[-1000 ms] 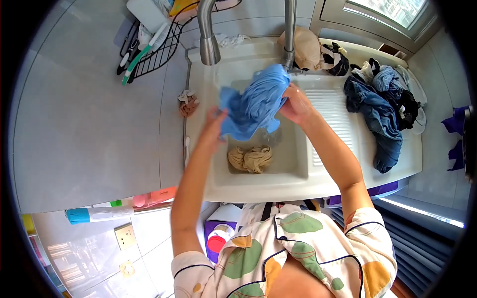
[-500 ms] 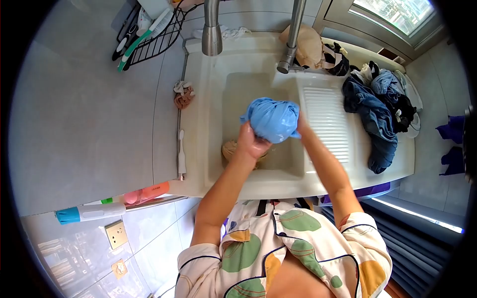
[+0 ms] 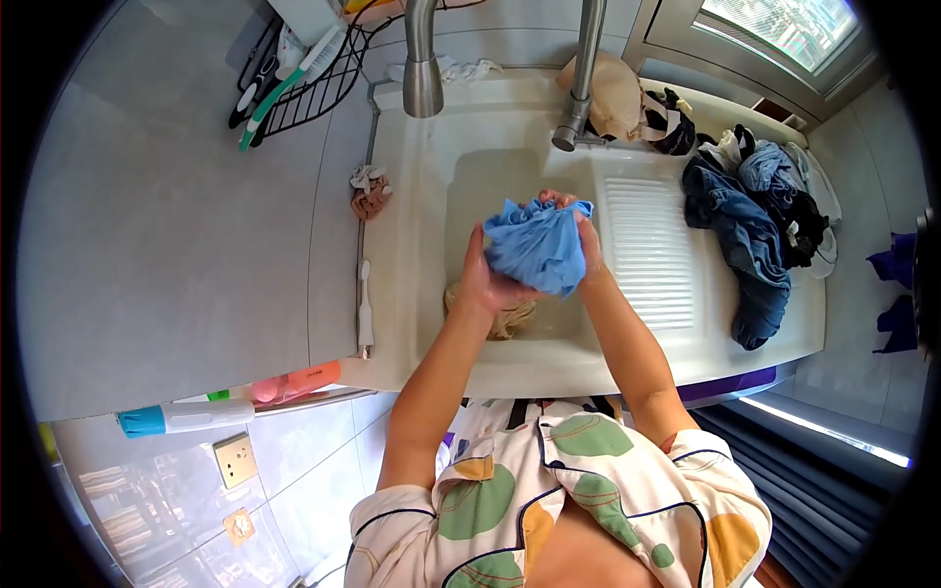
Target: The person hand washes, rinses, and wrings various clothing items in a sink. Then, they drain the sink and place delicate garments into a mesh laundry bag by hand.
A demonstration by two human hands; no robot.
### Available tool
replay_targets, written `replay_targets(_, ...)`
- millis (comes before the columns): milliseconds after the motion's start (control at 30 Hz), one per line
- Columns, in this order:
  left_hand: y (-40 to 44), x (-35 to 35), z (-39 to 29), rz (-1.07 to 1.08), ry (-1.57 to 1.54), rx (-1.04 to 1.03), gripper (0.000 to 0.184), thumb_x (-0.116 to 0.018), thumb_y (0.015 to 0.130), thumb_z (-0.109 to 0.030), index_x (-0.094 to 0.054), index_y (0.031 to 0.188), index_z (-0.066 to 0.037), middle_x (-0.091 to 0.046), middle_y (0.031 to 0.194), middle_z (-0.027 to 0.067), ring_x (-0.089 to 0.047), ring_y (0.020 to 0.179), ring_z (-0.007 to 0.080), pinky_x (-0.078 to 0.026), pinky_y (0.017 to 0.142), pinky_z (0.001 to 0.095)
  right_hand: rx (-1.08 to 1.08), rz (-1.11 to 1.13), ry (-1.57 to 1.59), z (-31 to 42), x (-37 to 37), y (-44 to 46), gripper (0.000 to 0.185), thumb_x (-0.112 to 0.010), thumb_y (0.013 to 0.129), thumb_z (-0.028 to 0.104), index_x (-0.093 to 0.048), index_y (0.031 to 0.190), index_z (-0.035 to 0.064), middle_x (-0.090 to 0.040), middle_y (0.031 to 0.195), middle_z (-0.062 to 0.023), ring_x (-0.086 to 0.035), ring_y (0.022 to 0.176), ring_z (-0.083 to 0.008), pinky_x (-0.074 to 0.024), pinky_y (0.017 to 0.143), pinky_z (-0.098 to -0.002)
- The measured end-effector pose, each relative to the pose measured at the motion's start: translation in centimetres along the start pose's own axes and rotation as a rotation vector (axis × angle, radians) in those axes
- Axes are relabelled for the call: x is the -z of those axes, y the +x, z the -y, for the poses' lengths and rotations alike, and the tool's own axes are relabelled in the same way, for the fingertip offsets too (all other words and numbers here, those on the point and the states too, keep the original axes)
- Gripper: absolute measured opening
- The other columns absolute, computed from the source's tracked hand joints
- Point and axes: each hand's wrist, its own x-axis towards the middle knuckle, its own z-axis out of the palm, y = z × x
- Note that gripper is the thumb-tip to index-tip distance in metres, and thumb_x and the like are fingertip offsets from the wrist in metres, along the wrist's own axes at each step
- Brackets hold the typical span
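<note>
Blue cloth (image 3: 539, 250) is bunched, clasped between left hand (image 3: 486, 278) and right hand (image 3: 588, 250); handling looks unfinished, beige cloth (image 3: 514, 321) unheld in the sink (image 3: 588, 368).

Bright daylight glares at the window (image 3: 781, 29), while bowed edges darken to black.

Hidden and cut parts around the sink (image 3: 387, 284)

The blue cloth (image 3: 539, 250) covers some fingers of the left hand (image 3: 483, 279) and of the right hand (image 3: 590, 253). Beneath, the beige cloth (image 3: 512, 323) is partly hidden, so its full shape cannot be told. The upper edge cuts the metal spout (image 3: 422, 83), the second pipe (image 3: 585, 73) and the window (image 3: 784, 29). A dark object (image 3: 923, 284) at right is too cut to recognise.
</note>
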Motion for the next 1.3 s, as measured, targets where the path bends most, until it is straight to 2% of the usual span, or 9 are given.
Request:
replay_targets(200,4.4,-1.4,-0.9,-0.776,0.951,-0.852,0.015,-0.056,0.07,-0.013,-0.051,0.082,-0.005,-0.054,0.087,0.0093,-0.054,0.077,0.0195,-0.042,0.069,0.0278,0.03,-0.363,-0.067,0.1,-3.0,0.7,0.032,-0.039,0.084,0.033,-0.049,0.096,0.0046,-0.052,0.098,-0.0084,-0.052,0.089,-0.0208,-0.0408,0.082,-0.0347)
replay_targets(467,4.3,-3.3,-1.5,-0.196,2.198,-1.036,0.018,-0.058,0.055,-0.007,-0.052,0.073,-0.008,-0.047,0.082,0.0112,-0.049,0.07,0.0279,-0.042,0.06,0.035,-0.576,-0.362,0.1,1.4,-1.0,2.3,0.041,-0.031,0.086,0.038,-0.046,0.103,0.0042,-0.054,0.098,-0.0108,-0.052,0.094,-0.0203,-0.0427,0.081,-0.0362)
replay_targets(767,2.7,-1.8,2.6,0.239,2.724,-0.959,0.013,-0.061,0.053,-0.016,-0.057,0.065,-0.014,-0.049,0.083,0.0136,-0.049,0.076,0.0284,-0.041,0.062,0.037,-1.133,0.397,-1.525,1.4,-0.5,6.1,0.02,-0.043,0.078,0.023,-0.056,0.087,0.0102,-0.056,0.079,-0.0058,-0.051,0.063,-0.0174,-0.0431,0.054,-0.0334)
replay_targets(867,1.7,-0.5,3.3,0.346,2.755,-0.692,0.015,-0.059,0.054,-0.016,-0.059,0.069,-0.015,-0.05,0.085,0.0151,-0.049,0.077,0.0283,-0.041,0.062,0.0369,-1.264,0.617,-1.752,1.3,-0.5,4.2,0.02,-0.047,0.074,0.022,-0.056,0.087,0.0092,-0.054,0.07,-0.0087,-0.047,0.059,-0.019,-0.0389,0.052,-0.0352)
replay_targets(933,1.8,1.2,2.4,0.555,2.775,-0.421,0.031,-0.061,0.057,-0.02,-0.057,0.087,-0.011,-0.049,0.091,0.0174,-0.047,0.078,0.0301,-0.04,0.065,0.0391,-0.859,0.47,-1.771,2.3,1.5,2.8,0.024,-0.049,0.072,0.023,-0.056,0.087,0.0055,-0.054,0.074,-0.0129,-0.048,0.06,-0.0206,-0.0399,0.053,-0.0346)
replay_targets(1033,2.9,0.2,1.0,0.132,2.362,-0.621,0.049,-0.063,0.061,-0.028,-0.047,0.101,-0.005,-0.047,0.095,0.0187,-0.047,0.081,0.0336,-0.04,0.068,0.041,-0.935,-0.501,-1.613,8.6,0.9,2.7,0.028,-0.051,0.072,0.028,-0.059,0.086,0.0043,-0.058,0.076,-0.0103,-0.054,0.074,-0.0208,-0.0449,0.064,-0.0339)
replay_targets(1067,2.5,1.1,0.4,0.147,2.355,-0.636,0.049,-0.063,0.061,-0.028,-0.047,0.101,-0.005,-0.047,0.095,0.0187,-0.047,0.081,0.0336,-0.04,0.068,0.041,-0.703,-0.364,-1.437,12.0,5.3,1.5,0.03,-0.05,0.075,0.027,-0.056,0.092,0.0037,-0.056,0.086,-0.0104,-0.054,0.079,-0.021,-0.0456,0.07,-0.0343)
replay_targets(1133,-0.2,5.8,0.3,-0.503,2.501,0.215,0.059,-0.064,0.062,-0.034,-0.04,0.107,-0.004,-0.047,0.101,0.0185,-0.046,0.089,0.0337,-0.041,0.072,0.0407,-0.385,-0.849,-0.874,18.3,2.6,0.9,0.028,-0.045,0.079,0.025,-0.051,0.094,0.0024,-0.054,0.083,-0.0102,-0.054,0.078,-0.0192,-0.0458,0.071,-0.0337)
replay_targets(1300,-3.8,15.3,0.7,-0.617,2.422,0.87,0.056,-0.066,0.058,-0.026,-0.046,0.105,-0.002,-0.055,0.092,0.0145,-0.053,0.083,0.026,-0.043,0.068,0.0366,0.393,-0.805,-0.817,32.1,1.8,-0.4,0.026,-0.046,0.079,0.029,-0.053,0.087,0.0048,-0.054,0.08,-0.0064,-0.053,0.07,-0.0183,-0.0439,0.067,-0.0303)
